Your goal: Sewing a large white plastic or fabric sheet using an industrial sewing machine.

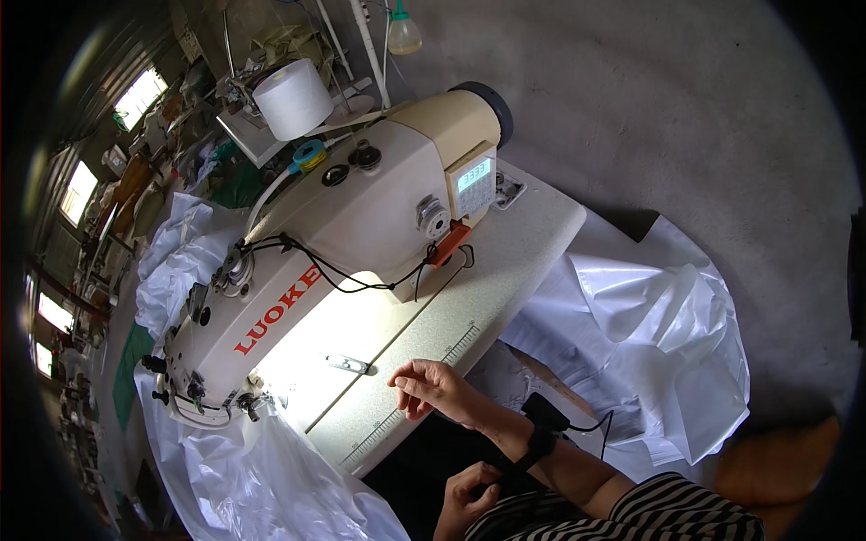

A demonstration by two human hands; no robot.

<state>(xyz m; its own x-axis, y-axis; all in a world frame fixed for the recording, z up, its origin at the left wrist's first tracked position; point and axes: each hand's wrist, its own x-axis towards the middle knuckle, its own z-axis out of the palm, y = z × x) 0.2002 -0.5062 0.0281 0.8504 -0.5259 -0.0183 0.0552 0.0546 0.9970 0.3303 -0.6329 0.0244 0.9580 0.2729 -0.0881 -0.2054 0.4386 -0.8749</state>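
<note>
At a cream industrial sewing machine (pixel 343 243), the right hand (pixel 431 389) hovers empty, fingers loosely curled, over the speckled table edge (pixel 505 270) while the left hand (pixel 469 498) pinches the black wrist strap (pixel 539 444), apparently adjusting it before sewing white plastic sheeting (pixel 244 478).

Small rectangular screen (pixel 474 175) — pale blue-green glow — on sewing machine (pixel 361 225)

Cream sewing machine (pixel 352 243) on speckled table (pixel 505 270), ruler strip along front edge. White thread cone (pixel 293 97) behind machine; blue tape roll (pixel 309 155) just beside it. White plastic sheeting (pixel 658 325) heaped on floor right of table, more (pixel 244 469) hanging off left end. Pale bottle (pixel 403 32) hanging near grey wall. Windows (pixel 140 95) far left.
</note>
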